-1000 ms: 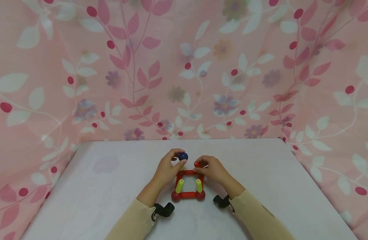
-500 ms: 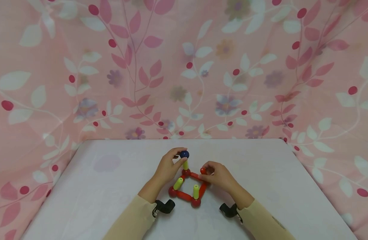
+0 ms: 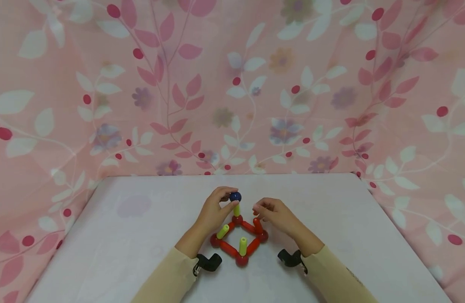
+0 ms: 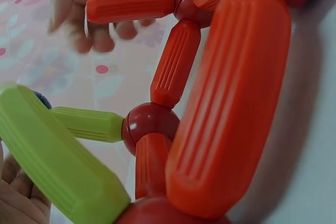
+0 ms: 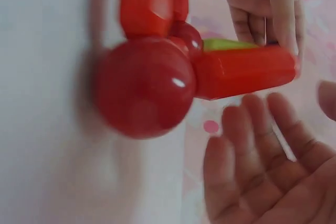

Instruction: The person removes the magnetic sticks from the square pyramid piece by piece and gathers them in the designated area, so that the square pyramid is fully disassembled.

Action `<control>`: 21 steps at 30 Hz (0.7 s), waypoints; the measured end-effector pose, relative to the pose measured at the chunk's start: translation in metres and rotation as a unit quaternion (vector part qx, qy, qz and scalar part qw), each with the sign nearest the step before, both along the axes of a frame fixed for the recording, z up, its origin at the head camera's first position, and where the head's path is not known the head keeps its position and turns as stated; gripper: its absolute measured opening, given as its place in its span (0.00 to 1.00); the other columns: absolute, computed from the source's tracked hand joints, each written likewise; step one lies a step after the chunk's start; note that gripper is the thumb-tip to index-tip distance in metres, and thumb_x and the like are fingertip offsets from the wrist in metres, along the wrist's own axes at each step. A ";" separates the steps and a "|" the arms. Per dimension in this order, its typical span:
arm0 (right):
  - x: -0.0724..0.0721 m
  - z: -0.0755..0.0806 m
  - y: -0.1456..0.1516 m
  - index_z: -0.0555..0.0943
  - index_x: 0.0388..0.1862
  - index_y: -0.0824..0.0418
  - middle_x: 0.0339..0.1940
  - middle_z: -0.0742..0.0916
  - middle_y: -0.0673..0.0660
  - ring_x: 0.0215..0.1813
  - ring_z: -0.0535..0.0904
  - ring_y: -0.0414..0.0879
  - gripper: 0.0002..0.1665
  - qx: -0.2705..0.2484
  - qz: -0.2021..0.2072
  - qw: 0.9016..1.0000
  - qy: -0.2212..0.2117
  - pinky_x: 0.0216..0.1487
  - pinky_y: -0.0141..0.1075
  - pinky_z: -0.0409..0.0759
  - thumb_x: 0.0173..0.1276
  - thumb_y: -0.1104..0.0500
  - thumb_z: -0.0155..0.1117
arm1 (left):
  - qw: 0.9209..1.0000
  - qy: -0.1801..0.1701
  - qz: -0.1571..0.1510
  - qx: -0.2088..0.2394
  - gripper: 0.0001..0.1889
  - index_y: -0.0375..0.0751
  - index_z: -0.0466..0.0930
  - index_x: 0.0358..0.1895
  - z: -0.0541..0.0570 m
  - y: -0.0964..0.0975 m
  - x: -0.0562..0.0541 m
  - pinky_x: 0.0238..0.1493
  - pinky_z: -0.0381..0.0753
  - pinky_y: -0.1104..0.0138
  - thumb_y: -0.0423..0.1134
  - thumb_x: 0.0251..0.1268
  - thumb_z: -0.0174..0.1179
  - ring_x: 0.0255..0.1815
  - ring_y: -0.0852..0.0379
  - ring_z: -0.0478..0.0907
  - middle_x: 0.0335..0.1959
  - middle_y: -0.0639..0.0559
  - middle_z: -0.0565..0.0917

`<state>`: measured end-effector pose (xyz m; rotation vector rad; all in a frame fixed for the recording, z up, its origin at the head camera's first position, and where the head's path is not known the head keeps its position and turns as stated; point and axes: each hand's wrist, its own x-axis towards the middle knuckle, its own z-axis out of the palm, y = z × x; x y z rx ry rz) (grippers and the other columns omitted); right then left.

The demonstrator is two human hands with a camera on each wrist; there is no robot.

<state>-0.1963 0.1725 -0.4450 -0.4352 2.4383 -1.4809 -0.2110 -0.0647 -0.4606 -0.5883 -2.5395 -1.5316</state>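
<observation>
White table, four maroon balls, eight rods, left hand pinching one blue ball, right hand loose

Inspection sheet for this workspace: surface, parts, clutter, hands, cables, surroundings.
surface: white tabletop, faint patch at left
parts: four red balls joined by red rods in a square; green rods stand on three, red standing rod on the fourth; blue ball above far green rod
clutter: nothing seen
left hand: pinches blue ball
right hand: near red standing rod, not gripping it
cables: nothing seen
surroundings: pink floral fabric behind and both sides; black wrist cameras
</observation>
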 end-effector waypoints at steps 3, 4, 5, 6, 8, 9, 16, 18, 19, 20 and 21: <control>-0.011 0.000 -0.009 0.81 0.52 0.69 0.46 0.85 0.65 0.47 0.82 0.55 0.19 -0.034 0.014 0.999 -0.005 0.49 0.47 0.83 0.75 0.53 0.62 | 1.000 -0.012 -0.006 0.005 0.20 0.52 0.78 0.62 0.000 0.000 0.003 0.61 0.77 0.55 0.45 0.69 0.64 0.57 0.53 0.78 0.59 0.54 0.77; -0.014 -0.001 -0.012 0.81 0.52 0.68 0.47 0.86 0.64 0.47 0.82 0.55 0.18 -0.038 0.017 0.999 -0.006 0.49 0.47 0.83 0.74 0.54 0.63 | 1.000 -0.017 -0.008 0.007 0.20 0.52 0.78 0.62 0.000 0.001 0.004 0.61 0.77 0.54 0.46 0.69 0.63 0.57 0.53 0.78 0.59 0.54 0.77; -0.016 -0.002 -0.016 0.82 0.52 0.67 0.47 0.86 0.62 0.47 0.82 0.55 0.17 -0.040 0.022 0.999 -0.006 0.49 0.47 0.83 0.73 0.55 0.64 | 1.000 -0.019 -0.012 0.009 0.20 0.52 0.78 0.62 -0.001 0.001 0.006 0.60 0.77 0.54 0.46 0.69 0.63 0.57 0.53 0.78 0.59 0.54 0.77; -0.017 -0.002 -0.019 0.82 0.52 0.66 0.48 0.86 0.61 0.47 0.82 0.54 0.16 -0.041 0.027 0.999 -0.006 0.48 0.46 0.83 0.72 0.55 0.65 | 1.000 -0.020 -0.016 0.011 0.20 0.51 0.78 0.62 -0.001 0.001 0.008 0.61 0.77 0.54 0.46 0.70 0.63 0.57 0.52 0.78 0.59 0.54 0.77; -0.019 -0.004 -0.024 0.83 0.51 0.64 0.48 0.86 0.58 0.46 0.82 0.52 0.15 -0.040 0.036 0.999 -0.006 0.48 0.45 0.83 0.71 0.57 0.66 | 0.999 -0.020 -0.021 0.015 0.20 0.50 0.78 0.62 -0.003 0.001 0.010 0.61 0.77 0.54 0.47 0.70 0.62 0.58 0.52 0.79 0.59 0.54 0.77; -0.020 -0.005 -0.026 0.83 0.51 0.63 0.48 0.86 0.57 0.46 0.82 0.51 0.14 -0.040 0.041 0.998 -0.007 0.48 0.44 0.83 0.71 0.57 0.67 | 0.999 -0.017 -0.023 0.018 0.21 0.48 0.78 0.62 -0.004 0.001 0.010 0.61 0.77 0.53 0.48 0.69 0.62 0.58 0.52 0.79 0.59 0.53 0.78; -0.025 -0.010 -0.034 0.83 0.51 0.64 0.44 0.87 0.57 0.46 0.83 0.51 0.13 -0.051 0.073 0.996 -0.004 0.50 0.46 0.83 0.70 0.60 0.66 | 0.999 -0.023 -0.022 0.031 0.22 0.50 0.79 0.63 -0.003 0.001 0.009 0.62 0.72 0.43 0.51 0.68 0.63 0.59 0.51 0.78 0.59 0.55 0.81; -0.025 -0.009 -0.034 0.83 0.50 0.64 0.43 0.87 0.57 0.45 0.83 0.51 0.12 -0.048 0.076 0.996 -0.001 0.49 0.46 0.83 0.71 0.61 0.66 | 0.999 -0.030 -0.019 0.033 0.23 0.50 0.79 0.63 -0.002 0.001 0.009 0.62 0.71 0.41 0.51 0.67 0.63 0.59 0.50 0.77 0.59 0.56 0.82; -0.026 -0.008 -0.034 0.83 0.50 0.64 0.43 0.87 0.57 0.45 0.83 0.50 0.12 -0.046 0.077 0.996 0.000 0.49 0.45 0.83 0.71 0.61 0.65 | 0.999 -0.032 -0.017 0.033 0.23 0.49 0.79 0.63 -0.002 0.001 0.009 0.63 0.71 0.42 0.51 0.67 0.63 0.60 0.50 0.77 0.58 0.56 0.82; -0.026 -0.008 -0.035 0.83 0.50 0.64 0.42 0.87 0.56 0.45 0.83 0.50 0.11 -0.043 0.077 0.996 0.001 0.48 0.44 0.83 0.71 0.61 0.65 | 0.999 -0.029 -0.014 0.032 0.23 0.49 0.79 0.63 -0.001 0.001 0.008 0.63 0.72 0.43 0.51 0.67 0.63 0.59 0.50 0.77 0.58 0.55 0.82; -0.026 -0.007 -0.035 0.83 0.49 0.63 0.42 0.87 0.56 0.44 0.83 0.49 0.11 -0.038 0.077 0.996 0.001 0.47 0.43 0.83 0.71 0.61 0.66 | 0.999 -0.028 -0.011 0.035 0.23 0.48 0.78 0.63 -0.001 0.001 0.008 0.63 0.72 0.44 0.51 0.68 0.63 0.59 0.51 0.78 0.57 0.55 0.82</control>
